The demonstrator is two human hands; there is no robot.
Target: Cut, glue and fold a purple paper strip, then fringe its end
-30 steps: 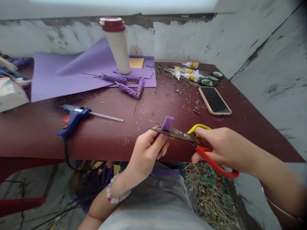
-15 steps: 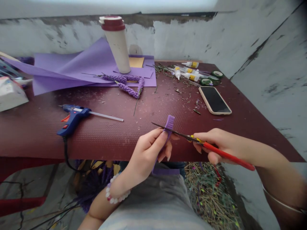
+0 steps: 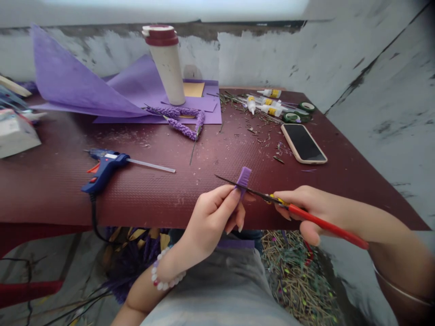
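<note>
Between the thumb and fingers of my left hand [image 3: 212,215] is a purple paper strip [image 3: 244,175], its upper end cut into a fringe. My right hand [image 3: 306,213] holds scissors [image 3: 319,222] with red handles and dark blades. The blades lie across the strip just above my left fingertips, their tips pointing left. Beyond my hands on the table lie purple fringed flower stems [image 3: 183,127], bent into a loop. A blue glue gun [image 3: 107,167] with a clear glue stick rests to the left of my left hand.
Purple paper sheets [image 3: 78,86] lie at the back under a white cup [image 3: 168,68] with a dark red lid. Small glue bottles [image 3: 270,110], stem scraps and green tape rolls [image 3: 291,117] sit back right, near a phone [image 3: 303,143]. A white box [image 3: 16,133] stands left.
The purple strip and my left hand have shifted slightly right. My right thumb has dropped away from the scissor handle. The purple sheet at back left has lifted upward at its edge.
</note>
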